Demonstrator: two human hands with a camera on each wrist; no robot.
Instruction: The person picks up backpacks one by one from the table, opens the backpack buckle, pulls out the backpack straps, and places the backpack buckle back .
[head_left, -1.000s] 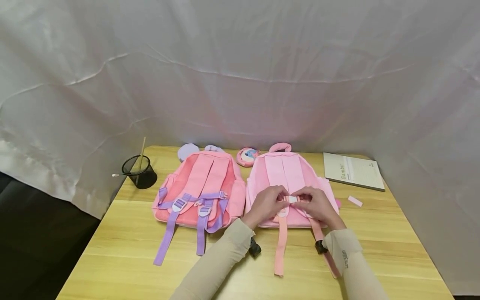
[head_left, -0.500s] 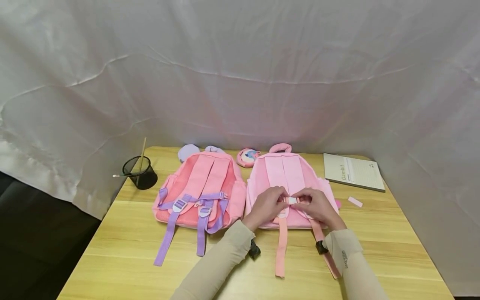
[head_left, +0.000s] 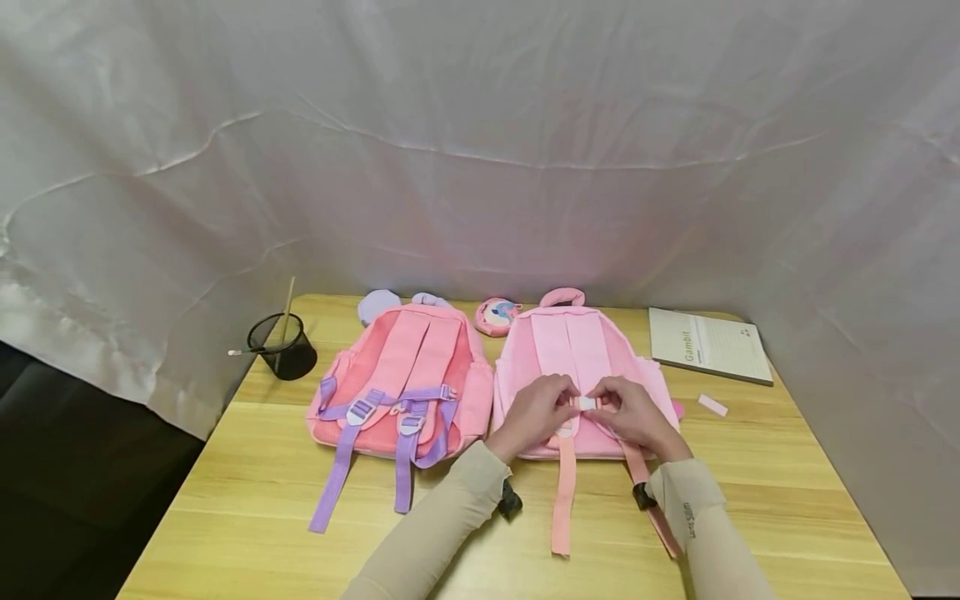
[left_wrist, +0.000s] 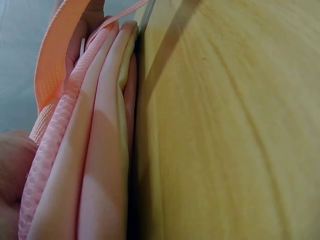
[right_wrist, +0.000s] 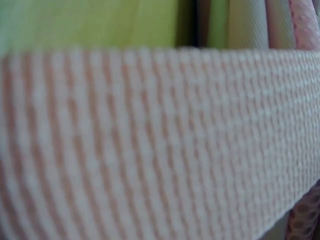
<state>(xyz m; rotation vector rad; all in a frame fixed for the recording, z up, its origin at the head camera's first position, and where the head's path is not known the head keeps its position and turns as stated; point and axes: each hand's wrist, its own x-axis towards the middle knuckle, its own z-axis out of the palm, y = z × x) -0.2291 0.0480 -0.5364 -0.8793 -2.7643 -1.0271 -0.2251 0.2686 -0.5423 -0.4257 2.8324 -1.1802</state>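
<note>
The fingers of your left hand (head_left: 534, 410) and right hand (head_left: 636, 410) pinch opposite ends of the small white buckle (head_left: 587, 403) over the paler pink backpack (head_left: 555, 346), and it's likely light, stiff and a little slick, best held by those ends.

Grey, satin-like sheeting (head_left: 480, 208) hangs behind the work area and along both sides, forming a three-sided enclosure. Its surface is wrinkled; one long crease (head_left: 442, 151) sags across the rear panel. A faint pinkish cast shows at mid-panel, with brighter sheen on the left-hand folds. Below the left sheet's lower edge lies a dark area (head_left: 75, 475); its material cannot be determined. The tabletop (head_left: 802, 508) is yellowish wood-grain, its rear left corner rounded, its rear edge near the sheeting. The left wrist view records a shadow band (left_wrist: 170, 47) crossing the grain.
</note>
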